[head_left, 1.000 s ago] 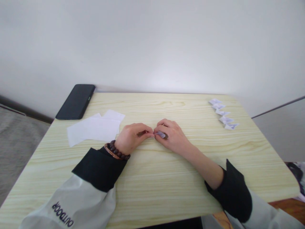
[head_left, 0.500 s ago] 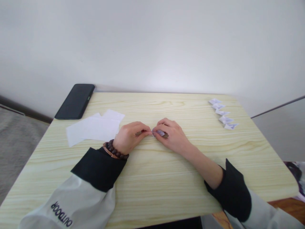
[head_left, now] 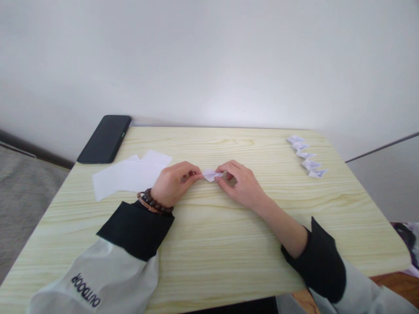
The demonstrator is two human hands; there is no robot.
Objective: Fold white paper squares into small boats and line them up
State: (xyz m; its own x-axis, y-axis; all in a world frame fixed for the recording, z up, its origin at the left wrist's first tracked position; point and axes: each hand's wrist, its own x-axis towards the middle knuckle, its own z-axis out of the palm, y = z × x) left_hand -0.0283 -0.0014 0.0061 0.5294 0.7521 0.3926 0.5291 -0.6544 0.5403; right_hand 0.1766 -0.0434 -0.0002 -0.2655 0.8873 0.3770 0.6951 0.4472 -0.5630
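Note:
A small folded piece of white paper (head_left: 210,175) is held between both hands just above the middle of the light wooden table (head_left: 209,261). My left hand (head_left: 172,185) pinches its left end; a dark bead bracelet sits on that wrist. My right hand (head_left: 240,185) pinches its right end with thumb and fingertips. Both hands have curled, closed fingers.
Several blank white paper sheets (head_left: 129,176) lie overlapping at the left. A black phone (head_left: 105,138) rests on the table's far left corner. Several small folded paper pieces (head_left: 306,156) stand in a row at the far right. A white wall runs behind the table.
The two hands have drawn slightly apart and shifted a little away from me. The folded paper, earlier mostly hidden under the right fingers, now shows stretched between them.

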